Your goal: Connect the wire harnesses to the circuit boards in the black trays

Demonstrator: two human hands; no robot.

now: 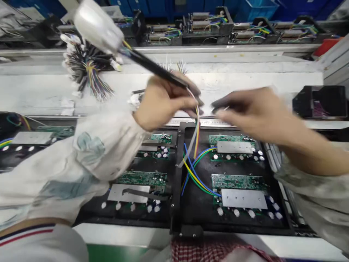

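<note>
My left hand [160, 102] is closed around a wire harness [155, 67] with a black sleeve. Its large white connector [98, 27] sticks out to the upper left, and its thin coloured wires hang below my fingertips. My right hand [261, 112], smeared by motion, is held just to the right with thumb and fingers pinched together; what is between them I cannot make out. Under both hands lies a black tray [199, 211]. In its right half are an upper circuit board [234, 147] and a lower circuit board [244, 198], with blue, green and yellow wires running left.
A bundle of harnesses [89, 69] lies on the white bench [259, 78] at the back left. More boards [129, 193] sit in the tray's left half. Several black fixtures [207, 27] line the rear shelf. A dark box [320, 102] stands at the right.
</note>
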